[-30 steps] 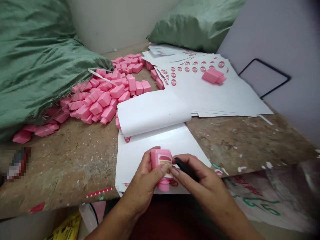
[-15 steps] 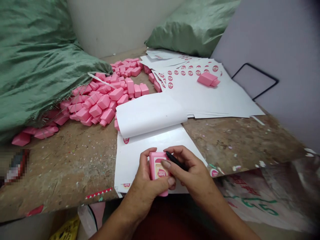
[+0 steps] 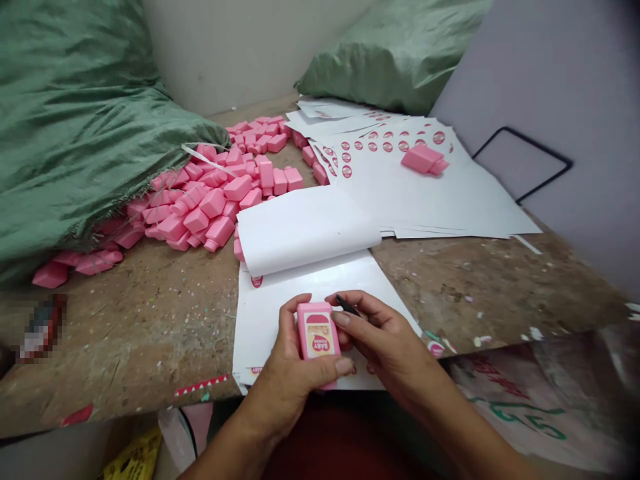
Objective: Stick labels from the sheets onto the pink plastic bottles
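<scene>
1. Biggest thing first: a worn, paint-flecked wooden table (image 3: 150,333) carried everything, with a bulging green woven sack (image 3: 75,120) slumped over its far left and another green sack (image 3: 395,60) at the far end.
2. Far right on the table lay a loose spread of white label sheets (image 3: 430,207) with rows of round pink-and-white stickers (image 3: 390,141), and one pink plastic bottle (image 3: 424,160) lying on top.
3. A big heap of matching pink bottles (image 3: 210,207) spilled from under the left sack, all lying every which way.
4. Nearer, a second stack of white sheets (image 3: 280,333) sat at the table edge, its top sheet (image 3: 305,230) curled back toward the far side.
5. Right above that near stack, the left hand (image 3: 295,363) was closed around another pink bottle (image 3: 317,330), thumb across the near face.
6. That bottle stood upright with a "BABY" label (image 3: 319,341) facing up. It looked light, stiff and probably hollow, and slick enough to slip, so I'd grab the narrow sides.
7. The right hand (image 3: 385,333) was curled just beside it, pinching a slim black object (image 3: 347,305). Most of that was hidden, so I can't tell what it was.
</scene>
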A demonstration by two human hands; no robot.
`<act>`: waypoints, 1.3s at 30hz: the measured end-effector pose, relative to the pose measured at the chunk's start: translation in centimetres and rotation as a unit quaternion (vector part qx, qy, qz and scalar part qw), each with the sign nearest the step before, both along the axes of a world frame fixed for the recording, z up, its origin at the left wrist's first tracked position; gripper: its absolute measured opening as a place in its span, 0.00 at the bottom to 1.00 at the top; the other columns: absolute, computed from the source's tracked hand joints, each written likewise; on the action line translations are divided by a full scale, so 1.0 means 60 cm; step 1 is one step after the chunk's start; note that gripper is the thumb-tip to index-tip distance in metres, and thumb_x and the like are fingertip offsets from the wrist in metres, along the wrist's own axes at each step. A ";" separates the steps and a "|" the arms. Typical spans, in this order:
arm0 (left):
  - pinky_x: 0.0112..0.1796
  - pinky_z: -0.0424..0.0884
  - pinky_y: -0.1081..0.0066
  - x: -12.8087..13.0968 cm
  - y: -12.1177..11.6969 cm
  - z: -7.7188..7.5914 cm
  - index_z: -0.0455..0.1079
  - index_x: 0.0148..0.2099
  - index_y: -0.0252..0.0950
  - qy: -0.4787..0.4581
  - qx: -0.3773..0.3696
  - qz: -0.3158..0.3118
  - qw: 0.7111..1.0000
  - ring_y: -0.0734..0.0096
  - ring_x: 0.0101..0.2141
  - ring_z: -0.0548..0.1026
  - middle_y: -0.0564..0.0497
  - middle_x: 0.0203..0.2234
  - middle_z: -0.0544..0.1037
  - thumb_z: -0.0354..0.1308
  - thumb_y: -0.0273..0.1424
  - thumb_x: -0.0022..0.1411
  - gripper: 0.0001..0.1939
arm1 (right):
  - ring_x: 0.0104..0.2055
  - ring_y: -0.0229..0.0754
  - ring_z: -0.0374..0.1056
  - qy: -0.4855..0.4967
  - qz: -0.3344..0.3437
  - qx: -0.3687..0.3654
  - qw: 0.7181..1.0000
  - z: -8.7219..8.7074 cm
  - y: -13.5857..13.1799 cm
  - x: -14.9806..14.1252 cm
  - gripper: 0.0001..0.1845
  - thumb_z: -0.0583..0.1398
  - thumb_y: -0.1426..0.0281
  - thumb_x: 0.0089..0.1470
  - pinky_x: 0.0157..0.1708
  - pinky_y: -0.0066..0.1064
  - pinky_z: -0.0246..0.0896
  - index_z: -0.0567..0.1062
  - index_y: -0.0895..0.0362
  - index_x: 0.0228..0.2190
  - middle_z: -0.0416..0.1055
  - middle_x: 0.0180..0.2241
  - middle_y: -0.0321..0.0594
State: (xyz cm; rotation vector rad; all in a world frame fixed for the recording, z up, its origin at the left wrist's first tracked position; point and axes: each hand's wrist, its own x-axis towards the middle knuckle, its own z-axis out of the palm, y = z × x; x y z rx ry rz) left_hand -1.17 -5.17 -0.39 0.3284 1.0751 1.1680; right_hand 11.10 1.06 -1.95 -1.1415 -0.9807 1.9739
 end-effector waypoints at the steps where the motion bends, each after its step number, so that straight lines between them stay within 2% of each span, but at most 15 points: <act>1: 0.41 0.69 0.70 -0.002 0.000 0.002 0.49 0.61 0.44 -0.009 -0.003 -0.003 1.000 0.72 0.38 0.74 0.52 0.38 0.75 0.68 0.22 0.45 0.45 | 0.23 0.34 0.61 0.012 -0.001 -0.015 1.000 0.003 -0.001 0.001 0.20 0.71 0.58 0.43 0.20 0.22 0.54 0.75 0.55 0.37 0.69 0.24 0.33; 4: 0.41 0.69 0.70 -0.006 0.001 0.004 0.47 0.61 0.43 -0.020 -0.004 -0.004 1.000 0.72 0.39 0.74 0.52 0.37 0.75 0.68 0.20 0.45 0.46 | 0.25 0.35 0.64 0.010 -0.009 -0.010 1.000 0.008 -0.002 0.002 0.19 0.70 0.59 0.44 0.23 0.24 0.57 0.75 0.54 0.36 0.69 0.24 0.33; 7: 0.42 0.69 0.68 -0.007 0.001 0.001 0.48 0.60 0.44 -0.018 -0.002 0.001 1.000 0.69 0.41 0.73 0.51 0.42 0.74 0.68 0.21 0.45 0.46 | 0.28 0.38 0.66 -0.033 -0.012 0.066 0.997 0.004 0.003 -0.001 0.16 0.68 0.59 0.46 0.28 0.27 0.62 0.75 0.54 0.34 0.71 0.27 0.34; 10: 0.43 0.69 0.66 -0.007 0.001 -0.002 0.49 0.60 0.45 -0.012 0.002 0.001 1.000 0.68 0.42 0.73 0.50 0.45 0.74 0.69 0.22 0.44 0.45 | 0.28 0.38 0.65 -0.049 0.010 0.129 0.990 -0.006 0.011 -0.002 0.15 0.68 0.59 0.45 0.28 0.29 0.62 0.74 0.55 0.31 0.70 0.27 0.33; 15: 0.41 0.69 0.68 -0.008 -0.001 0.000 0.49 0.61 0.44 -0.010 -0.006 -0.003 1.000 0.67 0.42 0.73 0.50 0.42 0.75 0.69 0.22 0.45 0.45 | 0.29 0.37 0.65 -0.038 0.030 0.104 0.993 -0.007 0.017 0.000 0.13 0.66 0.59 0.49 0.29 0.28 0.61 0.74 0.55 0.33 0.71 0.29 0.34; 18: 0.40 0.69 0.70 -0.008 -0.001 0.001 0.50 0.60 0.45 -0.036 -0.006 0.006 0.999 0.71 0.39 0.74 0.51 0.44 0.74 0.69 0.20 0.45 0.45 | 0.27 0.37 0.63 -0.048 0.031 0.116 0.992 -0.004 0.017 -0.003 0.15 0.67 0.58 0.47 0.27 0.27 0.60 0.72 0.55 0.31 0.69 0.27 0.33; 21: 0.38 0.71 0.70 -0.011 0.000 -0.003 0.54 0.58 0.44 -0.084 0.003 0.025 0.996 0.72 0.37 0.74 0.51 0.45 0.73 0.67 0.25 0.50 0.36 | 0.24 0.36 0.60 -0.061 0.034 0.131 0.989 -0.005 0.018 -0.007 0.18 0.68 0.57 0.45 0.23 0.27 0.57 0.69 0.54 0.30 0.66 0.24 0.31; 25: 0.37 0.73 0.67 -0.017 0.003 -0.010 0.58 0.55 0.42 -0.117 0.008 0.042 0.992 0.67 0.37 0.76 0.49 0.43 0.74 0.59 0.33 0.62 0.21 | 0.26 0.36 0.59 -0.081 0.019 0.148 0.985 -0.002 0.013 0.001 0.16 0.65 0.55 0.50 0.25 0.26 0.56 0.71 0.54 0.31 0.66 0.26 0.32; 31: 0.33 0.74 0.67 -0.022 0.007 -0.010 0.56 0.57 0.41 -0.135 -0.005 0.059 0.989 0.63 0.37 0.78 0.44 0.44 0.75 0.50 0.37 0.69 0.17 | 0.20 0.34 0.51 -0.095 0.037 0.129 0.986 0.000 -0.008 0.031 0.21 0.60 0.48 0.55 0.17 0.25 0.46 0.71 0.53 0.34 0.56 0.20 0.29; 35: 0.32 0.75 0.65 -0.024 0.012 -0.009 0.56 0.60 0.40 -0.143 -0.020 0.074 0.987 0.61 0.37 0.79 0.41 0.45 0.75 0.45 0.42 0.70 0.20 | 0.19 0.34 0.53 -0.118 0.018 0.149 0.982 -0.004 -0.011 0.037 0.22 0.61 0.47 0.54 0.17 0.25 0.50 0.71 0.53 0.35 0.59 0.20 0.30; 39: 0.36 0.74 0.63 -0.022 0.009 -0.015 0.57 0.60 0.43 -0.117 0.001 0.067 0.991 0.64 0.37 0.78 0.44 0.47 0.75 0.49 0.42 0.69 0.21 | 0.25 0.38 0.62 -0.136 -0.007 0.164 0.977 -0.008 -0.006 0.020 0.20 0.67 0.53 0.48 0.23 0.27 0.58 0.72 0.52 0.36 0.67 0.25 0.33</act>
